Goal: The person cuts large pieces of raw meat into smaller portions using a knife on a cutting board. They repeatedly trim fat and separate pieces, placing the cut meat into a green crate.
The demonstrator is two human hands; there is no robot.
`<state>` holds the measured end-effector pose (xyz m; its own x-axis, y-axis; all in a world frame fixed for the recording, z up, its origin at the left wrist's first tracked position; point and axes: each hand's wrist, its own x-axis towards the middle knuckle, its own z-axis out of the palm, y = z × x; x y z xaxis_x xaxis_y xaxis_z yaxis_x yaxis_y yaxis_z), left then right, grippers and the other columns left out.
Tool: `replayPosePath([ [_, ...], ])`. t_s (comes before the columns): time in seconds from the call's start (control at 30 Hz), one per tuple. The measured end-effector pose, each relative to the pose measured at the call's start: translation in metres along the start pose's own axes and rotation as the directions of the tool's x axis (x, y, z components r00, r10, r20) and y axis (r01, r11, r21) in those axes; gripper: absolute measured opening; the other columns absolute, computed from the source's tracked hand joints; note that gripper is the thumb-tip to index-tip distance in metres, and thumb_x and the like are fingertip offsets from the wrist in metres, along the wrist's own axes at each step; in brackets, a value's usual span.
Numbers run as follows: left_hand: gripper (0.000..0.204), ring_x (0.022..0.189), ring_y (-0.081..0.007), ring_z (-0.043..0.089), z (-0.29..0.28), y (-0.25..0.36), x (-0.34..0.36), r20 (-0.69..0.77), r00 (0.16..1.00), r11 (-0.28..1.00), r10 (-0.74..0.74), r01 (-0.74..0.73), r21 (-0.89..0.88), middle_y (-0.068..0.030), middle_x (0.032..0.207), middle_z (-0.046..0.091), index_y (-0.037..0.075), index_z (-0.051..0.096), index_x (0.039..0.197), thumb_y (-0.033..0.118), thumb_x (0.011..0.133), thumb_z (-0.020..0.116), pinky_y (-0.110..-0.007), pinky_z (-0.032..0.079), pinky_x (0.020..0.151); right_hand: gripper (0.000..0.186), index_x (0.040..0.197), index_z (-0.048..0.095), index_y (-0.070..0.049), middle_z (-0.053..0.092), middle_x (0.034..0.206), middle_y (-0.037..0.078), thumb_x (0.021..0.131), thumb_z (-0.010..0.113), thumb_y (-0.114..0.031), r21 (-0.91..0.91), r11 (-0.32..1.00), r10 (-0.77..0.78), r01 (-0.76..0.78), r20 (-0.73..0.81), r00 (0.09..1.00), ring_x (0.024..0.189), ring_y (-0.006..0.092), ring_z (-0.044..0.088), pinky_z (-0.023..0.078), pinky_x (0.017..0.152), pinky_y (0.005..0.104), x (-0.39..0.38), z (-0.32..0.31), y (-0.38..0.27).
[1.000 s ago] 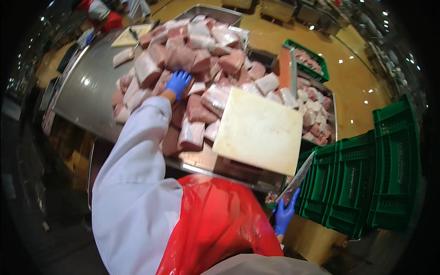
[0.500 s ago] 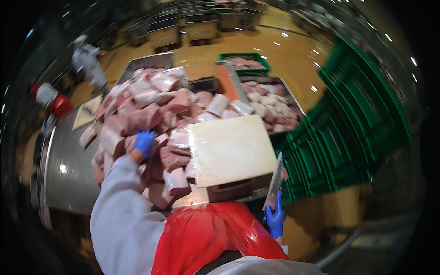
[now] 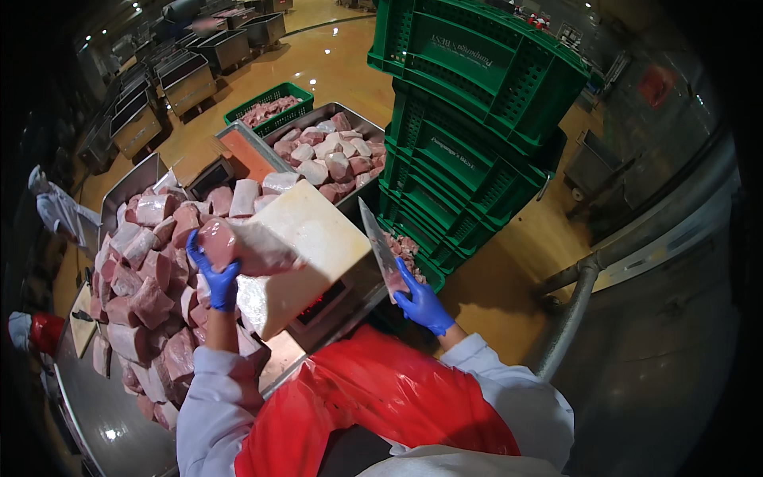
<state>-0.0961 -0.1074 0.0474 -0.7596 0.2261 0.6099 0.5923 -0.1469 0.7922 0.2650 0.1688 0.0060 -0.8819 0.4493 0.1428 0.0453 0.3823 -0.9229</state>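
Note:
My left hand (image 3: 213, 274), in a blue glove, is closed round one end of a long piece of meat (image 3: 258, 248). The piece lies over the left part of the white cutting board (image 3: 318, 230); whether it rests on the board I cannot tell. To the right of the board, my blue-gloved right hand (image 3: 423, 306) grips a large knife (image 3: 380, 250) by its handle, with the broad blade slanting up and away from me. A big heap of meat chunks (image 3: 151, 298) lies just left of my left hand.
Tall stacked green crates (image 3: 469, 159) stand to the right. Beyond the board are a metal bin (image 3: 350, 111) of meat chunks and a green crate (image 3: 274, 99) of trimmings. A metal rail (image 3: 576, 306) runs at the right. Another person (image 3: 60, 207) stands far left; steel carts (image 3: 187, 79) line the back.
The view has swung to the right. My left hand has come out of the heap with a piece of meat and moved to the board. The knife stays in my right hand.

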Motion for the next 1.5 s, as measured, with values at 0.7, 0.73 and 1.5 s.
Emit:
replayPosePath([
  [0.7, 0.069, 0.132, -0.0323, 0.05, -0.035, -0.051, -0.061, -0.118, 0.935, 0.891, -0.334, 0.354, 0.283, -0.0229, 0.145, 0.046, -0.004, 0.034, 0.148, 0.042, 0.103, 0.057, -0.041, 0.04, 0.111, 0.053, 0.138, 0.037, 0.002, 0.064, 0.092, 0.011, 0.094, 0.066, -0.002, 0.436, 0.884, 0.016, -0.17, 0.334, 0.942, 0.061, 0.0132, 0.061, 0.052, 0.05, 0.0268, 0.141, 0.044, 0.002],
  [0.73, 0.068, 0.131, -0.0313, 0.051, -0.038, -0.042, -0.067, -0.14, 0.927, 0.884, -0.347, 0.374, 0.282, -0.0223, 0.144, 0.046, -0.004, 0.034, 0.148, 0.041, 0.103, 0.057, -0.04, 0.041, 0.111, 0.049, 0.135, 0.039, 0.002, 0.064, 0.092, 0.011, 0.094, 0.066, -0.002, 0.418, 0.892, 0.004, -0.17, 0.368, 0.93, 0.061, 0.0135, 0.062, 0.052, 0.05, 0.0271, 0.151, 0.052, -0.006],
  [1.5, 0.047, 0.119, -0.0183, 0.055, -0.154, -0.072, -0.078, -0.107, 0.918, 0.922, -0.383, 0.387, 0.022, -0.0115, 0.132, 0.056, 0.002, 0.045, 0.145, 0.029, 0.107, 0.051, -0.033, 0.048, 0.099, 0.006, 0.086, 0.059, 0.0, 0.057, 0.061, 0.012, 0.084, 0.054, 0.0, 0.168, 0.905, 0.339, -0.39, 0.265, 0.902, 0.046, 0.0233, 0.058, 0.046, 0.04, 0.039, 0.276, 0.255, -0.068],
])
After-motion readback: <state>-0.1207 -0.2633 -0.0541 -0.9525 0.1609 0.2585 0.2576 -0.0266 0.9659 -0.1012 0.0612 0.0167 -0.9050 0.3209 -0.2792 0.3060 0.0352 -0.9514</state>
